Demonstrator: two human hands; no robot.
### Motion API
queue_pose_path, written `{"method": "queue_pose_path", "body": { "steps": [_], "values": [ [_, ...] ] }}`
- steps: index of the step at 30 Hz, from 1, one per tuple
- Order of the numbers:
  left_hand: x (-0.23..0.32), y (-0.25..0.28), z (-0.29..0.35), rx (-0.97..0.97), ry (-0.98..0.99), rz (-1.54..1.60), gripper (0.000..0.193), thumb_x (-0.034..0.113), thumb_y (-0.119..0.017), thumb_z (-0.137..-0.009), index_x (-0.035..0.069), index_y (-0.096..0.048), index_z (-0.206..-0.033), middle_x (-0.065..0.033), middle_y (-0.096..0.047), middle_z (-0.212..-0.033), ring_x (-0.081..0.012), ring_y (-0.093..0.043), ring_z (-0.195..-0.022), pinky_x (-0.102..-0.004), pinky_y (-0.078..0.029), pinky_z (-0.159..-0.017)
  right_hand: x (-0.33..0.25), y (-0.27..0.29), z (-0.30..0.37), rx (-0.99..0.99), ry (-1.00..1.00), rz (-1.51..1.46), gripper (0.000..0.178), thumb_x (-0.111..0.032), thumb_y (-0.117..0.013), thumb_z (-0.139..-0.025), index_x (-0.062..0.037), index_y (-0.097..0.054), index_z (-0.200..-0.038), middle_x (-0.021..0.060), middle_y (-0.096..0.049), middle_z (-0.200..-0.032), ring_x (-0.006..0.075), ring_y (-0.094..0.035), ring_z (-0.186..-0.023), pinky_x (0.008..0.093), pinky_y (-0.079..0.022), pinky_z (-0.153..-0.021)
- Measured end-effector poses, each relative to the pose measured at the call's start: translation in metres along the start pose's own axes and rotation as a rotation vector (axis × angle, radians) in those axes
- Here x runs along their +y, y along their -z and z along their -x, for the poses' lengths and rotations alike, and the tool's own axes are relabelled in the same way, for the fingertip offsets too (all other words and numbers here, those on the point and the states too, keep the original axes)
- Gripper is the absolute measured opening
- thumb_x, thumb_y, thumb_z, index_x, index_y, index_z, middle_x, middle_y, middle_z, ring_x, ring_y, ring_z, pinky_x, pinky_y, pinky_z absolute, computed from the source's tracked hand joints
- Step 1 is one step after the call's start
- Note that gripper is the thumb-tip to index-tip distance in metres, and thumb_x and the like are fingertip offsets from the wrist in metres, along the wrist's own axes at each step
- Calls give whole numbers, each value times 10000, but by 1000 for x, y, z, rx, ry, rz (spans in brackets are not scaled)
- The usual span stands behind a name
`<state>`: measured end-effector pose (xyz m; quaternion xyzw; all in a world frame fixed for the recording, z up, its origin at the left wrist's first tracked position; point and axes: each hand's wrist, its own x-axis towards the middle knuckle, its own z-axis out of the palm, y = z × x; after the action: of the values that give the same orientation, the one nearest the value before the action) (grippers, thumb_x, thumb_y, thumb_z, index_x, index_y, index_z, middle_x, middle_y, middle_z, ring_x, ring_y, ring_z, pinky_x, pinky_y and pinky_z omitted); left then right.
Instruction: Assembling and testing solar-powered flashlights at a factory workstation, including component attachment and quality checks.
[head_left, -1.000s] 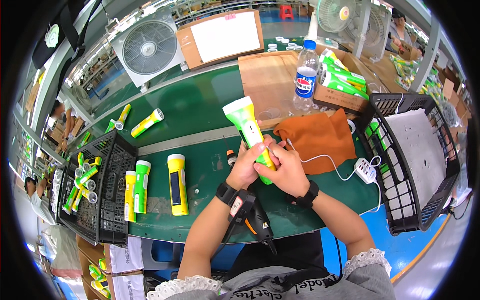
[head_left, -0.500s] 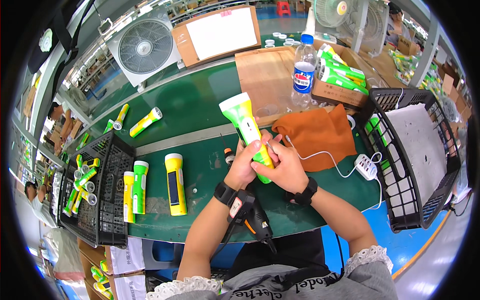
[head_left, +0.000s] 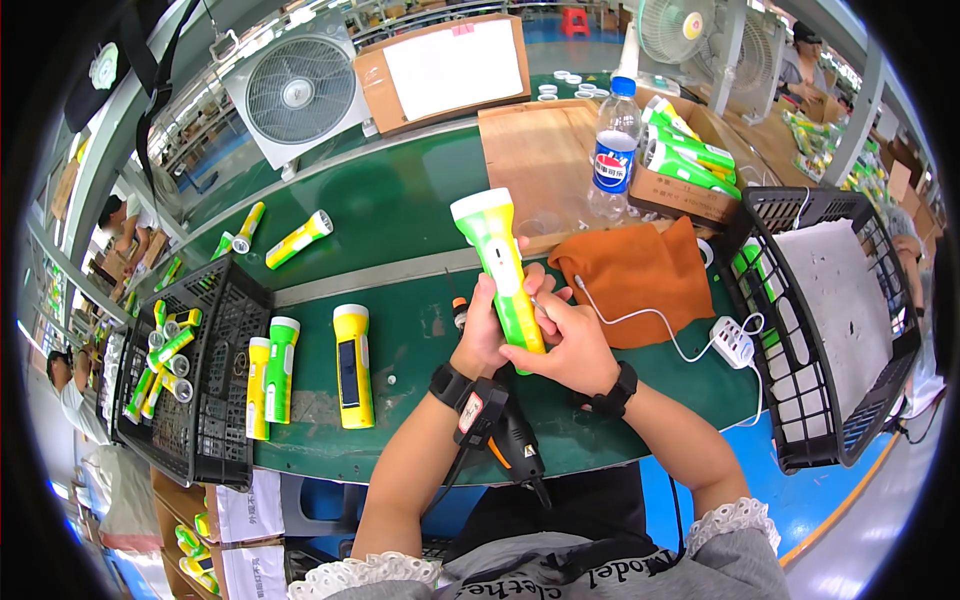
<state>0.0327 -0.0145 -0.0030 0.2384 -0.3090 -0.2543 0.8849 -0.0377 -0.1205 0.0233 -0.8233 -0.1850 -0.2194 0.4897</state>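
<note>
A yellow, green and white flashlight is tilted in front of me, its wide white head up and away, a small dark slot showing on its white panel. My left hand wraps round its lower body from the left. My right hand closes on the tail end from the right, thumb pressed against the casing; some of its fingertips are hidden. A black tool with orange trim, like a glue gun, lies below my left wrist. To the left stand a yellow flashlight with a dark panel, a green one and another yellow one.
Black crates flank the green table, the left one holding several flashlights. An orange cloth lies under a white cable running to a white socket block. Behind stand a bottle and a carton of flashlights.
My right thumb has come down onto the flashlight's tail end, and the right fingers have shifted along the casing. The flashlight has turned slightly more upright.
</note>
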Motion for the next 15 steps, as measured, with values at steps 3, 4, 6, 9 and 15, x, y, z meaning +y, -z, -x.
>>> {"method": "queue_pose_path", "body": {
  "steps": [3,4,6,9,15],
  "values": [
    [1,0,0,-8,12,9,670,572,-524,-781,161,-313,-1266,20,-398,-763,-122,-415,-724,-402,-374,-942,0,-1,0,-6,-21,-40,425,-250,-782,-605,-12,-531,-851,14,-396,-531,119,-445,-444,235,-385,-452],
    [1,1,0,-8,9,7,670,572,-524,-781,161,-313,-1266,20,-398,-763,-122,-415,-724,-402,-374,-942,0,0,0,-8,-18,-41,425,-250,-782,-605,-12,-531,-851,14,-396,-531,119,-445,-444,235,-385,-452],
    [0,1,0,1,5,-3,662,612,-438,-804,153,-330,-1270,13,-407,-772,-131,-422,-728,-404,-374,-939,-2,2,-1,-27,-3,-28,434,-250,-772,-621,-13,-506,-868,22,-404,-552,134,-460,-470,250,-393,-472],
    [4,2,-3,148,60,26,684,650,-308,-824,145,-336,-1284,-14,-473,-843,-161,-477,-802,-408,-368,-946,-7,2,-3,43,-2,129,390,-217,-709,-696,-6,-473,-923,27,-429,-612,128,-461,-526,273,-395,-489],
    [9,-7,-8,174,12,-27,567,266,-391,-873,133,-170,-1378,-155,-350,-1326,-303,-393,-1180,-443,-362,-953,27,22,-11,-69,-610,-883,207,-251,-394,-870,-84,-462,-970,-10,-500,-729,73,-424,-551,196,-315,-465]
  ]
}}
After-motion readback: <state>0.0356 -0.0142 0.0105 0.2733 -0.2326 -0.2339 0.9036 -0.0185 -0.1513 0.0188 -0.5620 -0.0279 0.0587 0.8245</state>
